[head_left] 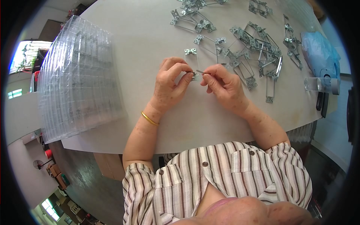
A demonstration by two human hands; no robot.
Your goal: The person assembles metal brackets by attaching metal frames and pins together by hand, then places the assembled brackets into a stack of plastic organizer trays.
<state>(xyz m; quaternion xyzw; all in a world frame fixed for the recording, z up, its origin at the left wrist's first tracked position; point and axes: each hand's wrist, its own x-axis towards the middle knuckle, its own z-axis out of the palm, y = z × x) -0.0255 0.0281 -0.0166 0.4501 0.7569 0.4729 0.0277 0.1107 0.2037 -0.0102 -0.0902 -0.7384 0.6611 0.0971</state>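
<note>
My left hand [168,84] pinches the near end of a metal bracket frame [191,51] between thumb and forefinger. Two thin rods run from that end to a small plate at the far end, lying on or just over the table. My right hand [227,88] is closed on a small thin metal strip [201,71] whose tip points at the pinched end. Whether the strip touches the frame, I cannot tell. Fingers partly hide the near end. A gold bangle [149,118] circles my left wrist.
Tangled metal bracket frames [258,47] lie beyond my right hand, more [195,18] at the back. Stacked clear plastic trays [80,78] stand at the left of the white table [138,45]. Rightward are a blue plastic bag [320,52] and a clear jar [318,84].
</note>
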